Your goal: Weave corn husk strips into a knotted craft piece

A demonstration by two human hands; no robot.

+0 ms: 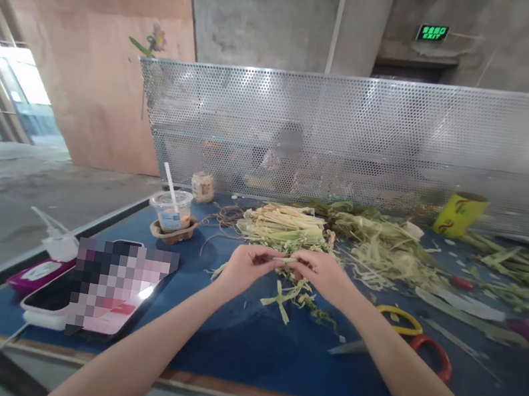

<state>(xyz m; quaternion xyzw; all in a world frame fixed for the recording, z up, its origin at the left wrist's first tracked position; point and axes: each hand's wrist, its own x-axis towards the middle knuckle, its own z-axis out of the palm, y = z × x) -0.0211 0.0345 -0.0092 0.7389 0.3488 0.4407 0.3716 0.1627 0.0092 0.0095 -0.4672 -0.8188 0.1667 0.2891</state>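
Note:
Both hands meet over the middle of the blue table [240, 343]. My left hand [245, 268] and my right hand [320, 273] pinch the two ends of a thin pale green leaf strip [284, 259], fingers curled closed on it. Below them lie short cut leaf scraps [286, 296]. Just behind is a stacked bundle of pale corn husks [285, 225]. Scissors with a yellow and a red handle [417, 335] lie by my right forearm.
A plastic drink cup with a straw [172, 209] stands in a paper tray at left, a small jar [202, 186] behind it. A phone [102, 289] and charger lie near left. A perforated metal screen [355, 139] backs the table. A yellow cup [459, 214] and green stalks [527, 265] lie right.

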